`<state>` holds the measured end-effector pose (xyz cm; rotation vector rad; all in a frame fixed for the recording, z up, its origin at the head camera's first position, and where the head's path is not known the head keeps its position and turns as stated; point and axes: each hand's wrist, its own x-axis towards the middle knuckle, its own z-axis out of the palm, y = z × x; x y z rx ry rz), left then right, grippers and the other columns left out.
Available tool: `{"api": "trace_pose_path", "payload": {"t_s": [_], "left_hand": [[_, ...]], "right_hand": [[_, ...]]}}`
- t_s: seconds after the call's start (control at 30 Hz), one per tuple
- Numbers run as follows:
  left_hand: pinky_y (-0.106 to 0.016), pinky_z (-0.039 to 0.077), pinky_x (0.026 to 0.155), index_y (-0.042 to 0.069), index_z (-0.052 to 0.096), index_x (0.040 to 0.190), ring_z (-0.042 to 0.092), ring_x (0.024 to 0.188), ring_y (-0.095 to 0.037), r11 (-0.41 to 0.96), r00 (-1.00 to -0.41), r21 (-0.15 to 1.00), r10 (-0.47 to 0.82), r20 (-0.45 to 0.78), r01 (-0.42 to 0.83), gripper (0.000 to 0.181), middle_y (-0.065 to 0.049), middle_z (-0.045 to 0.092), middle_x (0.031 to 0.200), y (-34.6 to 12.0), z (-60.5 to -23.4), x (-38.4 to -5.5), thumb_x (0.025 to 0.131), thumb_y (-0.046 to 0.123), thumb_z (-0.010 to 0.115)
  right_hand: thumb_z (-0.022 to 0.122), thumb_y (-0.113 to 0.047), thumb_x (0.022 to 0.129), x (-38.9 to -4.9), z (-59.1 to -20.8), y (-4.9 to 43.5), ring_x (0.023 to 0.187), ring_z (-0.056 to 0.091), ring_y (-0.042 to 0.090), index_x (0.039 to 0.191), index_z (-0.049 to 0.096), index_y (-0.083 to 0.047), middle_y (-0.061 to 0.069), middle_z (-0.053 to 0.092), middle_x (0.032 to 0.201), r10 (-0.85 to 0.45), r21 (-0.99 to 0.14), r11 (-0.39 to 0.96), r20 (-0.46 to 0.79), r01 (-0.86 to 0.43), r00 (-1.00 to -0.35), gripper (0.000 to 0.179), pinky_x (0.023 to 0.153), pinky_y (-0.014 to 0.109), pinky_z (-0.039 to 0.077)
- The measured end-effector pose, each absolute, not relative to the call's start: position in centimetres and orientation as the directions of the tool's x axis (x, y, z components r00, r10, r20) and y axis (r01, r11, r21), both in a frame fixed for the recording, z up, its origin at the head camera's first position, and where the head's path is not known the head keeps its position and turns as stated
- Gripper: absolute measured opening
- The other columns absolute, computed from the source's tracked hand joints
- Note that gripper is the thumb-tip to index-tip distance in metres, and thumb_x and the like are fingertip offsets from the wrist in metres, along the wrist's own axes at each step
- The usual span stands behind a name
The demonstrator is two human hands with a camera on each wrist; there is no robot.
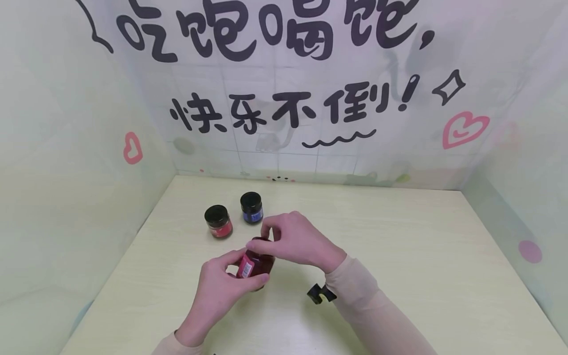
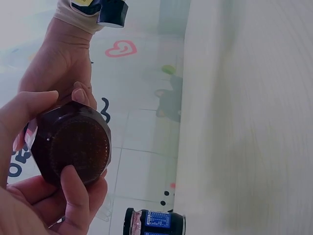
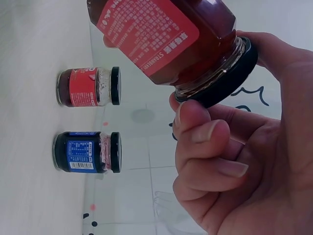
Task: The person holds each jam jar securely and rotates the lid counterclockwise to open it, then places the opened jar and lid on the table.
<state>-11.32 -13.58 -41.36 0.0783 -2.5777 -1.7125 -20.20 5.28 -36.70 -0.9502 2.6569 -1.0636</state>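
Observation:
A jar of strawberry jam [image 1: 258,266] is held tilted above the pale table. My left hand [image 1: 216,282] grips its body, thumb on the near side, and the left wrist view faces the faceted jar's round base [image 2: 80,144]. With fingers and thumb, my right hand [image 1: 296,240] pinches the black lid [image 3: 227,76] at the rim. The lid sits on the jar's neck, and dark red jam shows through the glass. The red label [image 3: 151,34] reads "STRAWBERRY" in the right wrist view.
Beyond the hands, a red-labelled jar [image 1: 220,227] and a blue-labelled jar [image 1: 252,213] stand upright with black lids on. The table [image 1: 399,236] is bounded by a printed back wall [image 1: 275,133] and side walls. A black wrist mount [image 1: 321,294] sticks out beside the right sleeve.

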Motion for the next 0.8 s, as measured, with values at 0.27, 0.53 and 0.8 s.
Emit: {"api": "trace_pose_path", "payload": {"t_s": [0.27, 0.53, 0.8], "left_hand": [[-0.031, 0.053, 0.056, 0.034, 0.076, 0.113, 0.062, 0.060, -0.019, 0.368, -0.998, 0.929, -0.065, -0.014, -0.037, 0.052, -0.001, 0.070, 0.097, -13.73, -41.45, -11.15, 0.065, 0.033, 0.096], [-0.031, 0.052, 0.055, 0.034, 0.077, 0.112, 0.063, 0.057, -0.021, 0.350, -0.997, 0.935, -0.059, -0.042, -0.060, 0.050, -0.001, 0.070, 0.098, -13.79, -41.51, -11.08, 0.066, 0.032, 0.096], [-0.032, 0.053, 0.056, 0.033, 0.077, 0.111, 0.063, 0.059, -0.021, 0.339, -0.998, 0.939, -0.046, -0.042, -0.056, 0.048, -0.001, 0.070, 0.098, -13.72, -41.56, -11.13, 0.066, 0.031, 0.095]], "right_hand": [[0.069, -0.059, 0.086, -20.24, -37.05, 5.47, 0.053, 0.052, 0.011, 0.081, 0.065, -0.033, -0.008, 0.056, 0.056, -0.629, -0.675, 0.513, 0.125, -0.530, -0.767, 0.027, 0.049, 0.030, 0.042], [0.070, -0.054, 0.088, -20.29, -37.03, 5.82, 0.055, 0.054, 0.011, 0.087, 0.066, -0.033, -0.008, 0.056, 0.059, -0.663, -0.697, 0.468, 0.130, -0.543, -0.738, 0.021, 0.050, 0.029, 0.043], [0.070, -0.049, 0.089, -20.21, -36.72, 6.18, 0.056, 0.053, 0.011, 0.095, 0.067, -0.034, -0.008, 0.056, 0.061, -0.689, -0.698, 0.460, 0.108, -0.548, -0.716, 0.017, 0.052, 0.028, 0.042]]}}
